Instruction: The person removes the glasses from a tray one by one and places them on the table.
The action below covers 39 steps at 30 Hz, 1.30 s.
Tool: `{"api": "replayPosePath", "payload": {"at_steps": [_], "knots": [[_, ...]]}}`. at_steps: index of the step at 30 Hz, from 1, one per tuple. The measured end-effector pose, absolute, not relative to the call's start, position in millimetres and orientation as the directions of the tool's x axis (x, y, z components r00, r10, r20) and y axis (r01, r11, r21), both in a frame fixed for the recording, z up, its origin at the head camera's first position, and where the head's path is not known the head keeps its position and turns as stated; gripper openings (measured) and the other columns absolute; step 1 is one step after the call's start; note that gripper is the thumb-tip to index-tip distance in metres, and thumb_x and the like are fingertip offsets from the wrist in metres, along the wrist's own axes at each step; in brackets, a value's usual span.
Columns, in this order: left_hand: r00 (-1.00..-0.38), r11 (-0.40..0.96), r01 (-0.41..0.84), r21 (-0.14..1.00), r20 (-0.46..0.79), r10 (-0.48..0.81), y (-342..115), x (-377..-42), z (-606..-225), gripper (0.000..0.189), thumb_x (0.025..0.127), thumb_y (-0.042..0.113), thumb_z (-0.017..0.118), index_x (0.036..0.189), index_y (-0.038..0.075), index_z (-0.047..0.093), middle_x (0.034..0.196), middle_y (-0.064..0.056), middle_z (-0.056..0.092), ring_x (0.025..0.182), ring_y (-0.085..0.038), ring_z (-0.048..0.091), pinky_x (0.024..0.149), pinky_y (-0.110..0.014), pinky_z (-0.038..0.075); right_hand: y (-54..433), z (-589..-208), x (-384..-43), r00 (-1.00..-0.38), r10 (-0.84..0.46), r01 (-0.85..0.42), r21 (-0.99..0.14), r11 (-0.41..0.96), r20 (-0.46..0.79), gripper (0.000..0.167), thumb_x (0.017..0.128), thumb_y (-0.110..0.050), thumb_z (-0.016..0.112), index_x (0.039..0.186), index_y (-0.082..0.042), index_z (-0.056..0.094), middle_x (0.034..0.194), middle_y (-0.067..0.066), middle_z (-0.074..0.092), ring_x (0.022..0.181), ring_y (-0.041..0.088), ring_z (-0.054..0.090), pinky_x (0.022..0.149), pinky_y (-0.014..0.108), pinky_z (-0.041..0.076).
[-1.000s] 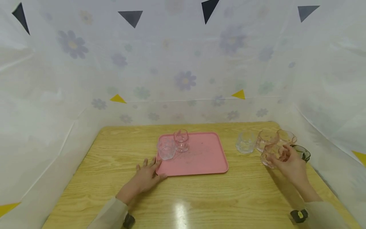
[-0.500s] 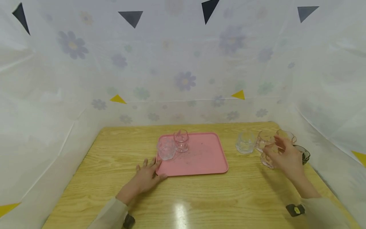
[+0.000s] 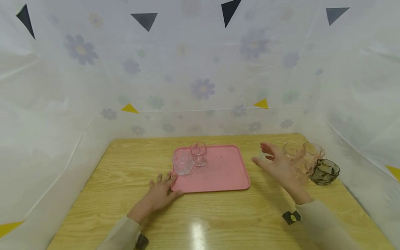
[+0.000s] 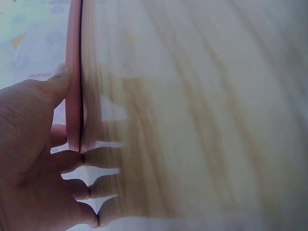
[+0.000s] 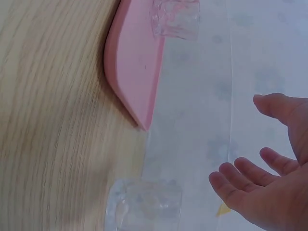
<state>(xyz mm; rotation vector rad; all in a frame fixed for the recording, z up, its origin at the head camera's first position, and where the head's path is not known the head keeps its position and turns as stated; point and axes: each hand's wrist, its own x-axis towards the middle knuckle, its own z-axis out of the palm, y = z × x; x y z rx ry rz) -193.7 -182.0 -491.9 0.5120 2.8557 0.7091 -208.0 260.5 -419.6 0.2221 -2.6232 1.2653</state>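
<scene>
My left hand (image 3: 160, 192) rests at the near left corner of a pink tray (image 3: 222, 175), fingers spread. In the left wrist view its thumb (image 4: 60, 82) touches the tray's edge. On the tray's left part stand a clear glass (image 3: 182, 166) and a pink-tinted glass (image 3: 199, 154). My right hand (image 3: 276, 166) is held over the table right of the tray, thumb and fingers apart, holding nothing. Close to it stands another clear glass (image 5: 147, 207), mostly hidden behind the hand in the head view.
At the right stand several pink-tinted glasses (image 3: 313, 150), one partly behind the right hand. A dark smoky glass (image 3: 325, 172) stands nearest the table's right edge. White sheeting (image 3: 203, 69) with flowers and triangles encloses the wooden table (image 3: 131, 163) at back and sides.
My right hand has let go of the front pink-tinted glass and moved left toward the clear glass. The dark glass now shows fully. My left hand stays at the tray corner.
</scene>
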Motion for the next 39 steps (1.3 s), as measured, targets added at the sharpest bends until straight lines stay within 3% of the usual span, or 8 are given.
{"api": "replayPosePath", "payload": {"at_steps": [14,32,39], "knots": [[-0.929,0.829,0.292,0.478,-0.064,0.364,-182.7,-193.8,-491.0,0.077,0.103,0.055,0.061,0.160,0.005,0.044,0.167,-0.028,0.032,0.152,-0.067,0.019,0.113,-0.090,0.009,196.9,-436.3,-242.1,-0.952,-0.163,-0.306,-0.816,0.490,0.259,0.072,0.094,-0.026,0.082,0.155,-0.010,0.048,0.151,0.018,0.057,0.138,0.042,0.056,0.109,0.061,0.051],[-0.931,0.812,0.300,0.501,-0.029,0.363,-181.4,-193.5,-491.6,0.081,0.100,0.059,0.062,0.158,0.004,0.047,0.165,-0.031,0.036,0.150,-0.069,0.020,0.111,-0.091,0.008,137.4,-464.5,-272.8,-0.957,-0.226,-0.272,-0.841,0.467,0.184,0.077,0.092,-0.021,0.084,0.157,-0.007,0.045,0.153,0.025,0.054,0.138,0.045,0.055,0.111,0.060,0.051],[-0.932,0.827,0.275,0.490,-0.075,0.354,-181.7,-194.0,-490.6,0.079,0.102,0.057,0.061,0.160,0.006,0.044,0.168,-0.028,0.032,0.153,-0.066,0.018,0.114,-0.089,0.007,119.0,-481.3,-282.6,-0.965,-0.241,-0.212,-0.859,0.467,0.108,0.085,0.092,-0.023,0.083,0.161,-0.008,0.037,0.156,0.021,0.051,0.140,0.043,0.055,0.112,0.057,0.051]]}}
